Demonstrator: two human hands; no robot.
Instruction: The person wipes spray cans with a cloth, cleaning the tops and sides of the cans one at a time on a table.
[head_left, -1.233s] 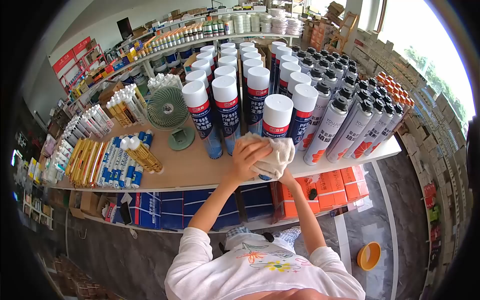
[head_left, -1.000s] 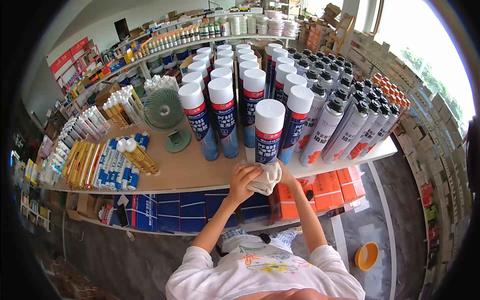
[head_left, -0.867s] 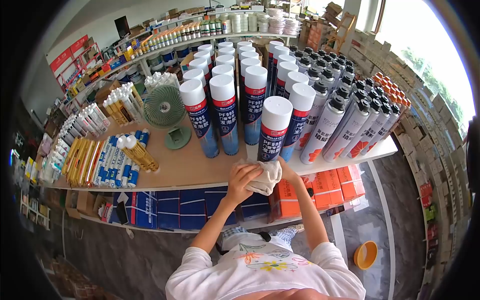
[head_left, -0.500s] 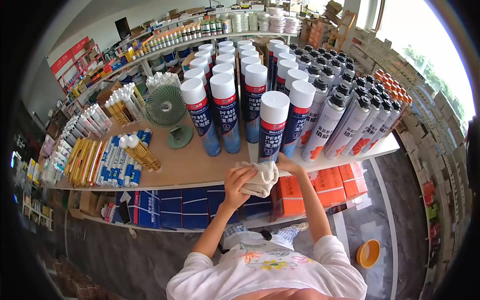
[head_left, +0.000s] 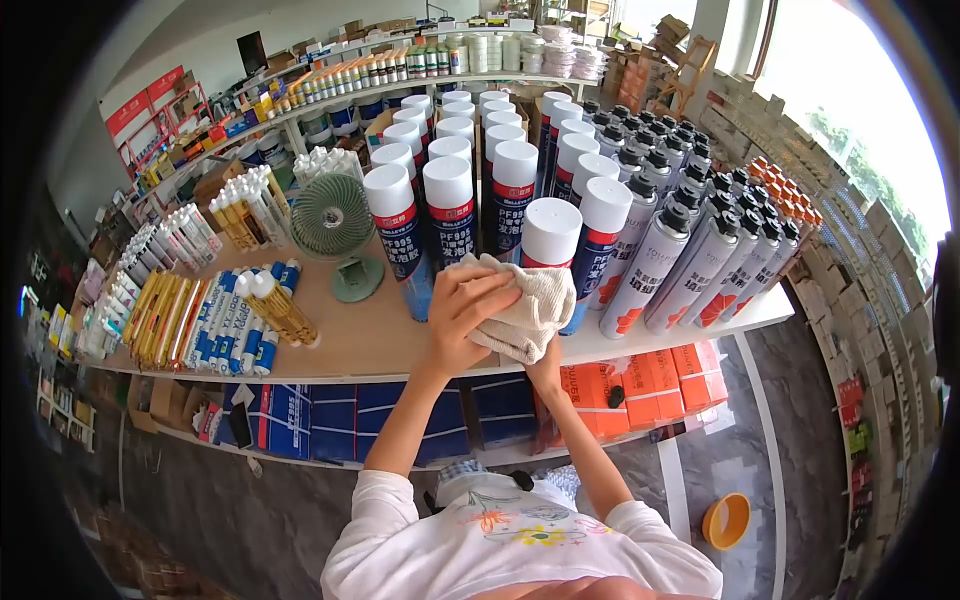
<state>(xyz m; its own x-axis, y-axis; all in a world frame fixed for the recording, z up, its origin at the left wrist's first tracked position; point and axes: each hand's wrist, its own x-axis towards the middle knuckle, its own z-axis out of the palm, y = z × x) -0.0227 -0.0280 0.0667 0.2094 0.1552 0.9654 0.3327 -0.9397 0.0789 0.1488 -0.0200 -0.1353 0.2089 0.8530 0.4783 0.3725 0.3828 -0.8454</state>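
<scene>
A cream folded cloth [head_left: 527,312] is in my left hand [head_left: 468,312], its fingers bent over it. The cloth lies against the front of a foam spray can [head_left: 551,236] with a white cap and a dark blue and red label. Cloth covers most of the can's body. Below the cloth, my right hand [head_left: 545,368] is closed around the can's lower end at the table's front edge, its fingers partly hidden. Matching cans [head_left: 450,200] stand upright in rows just behind and to the left. Silver cans with black tops [head_left: 650,262] stand to the right.
A green desk fan [head_left: 335,225] stands left of the cans on the table [head_left: 400,355]. Farther left lie several gold and blue-white tubes [head_left: 235,320]. Blue boxes [head_left: 390,420] and orange boxes [head_left: 640,390] fill the shelf below. A yellow basin [head_left: 727,521] is on the floor.
My left hand has moved the cloth up the can, from its base to just under the cap. My right hand has shifted left and down, and the can sits slightly lower in view.
</scene>
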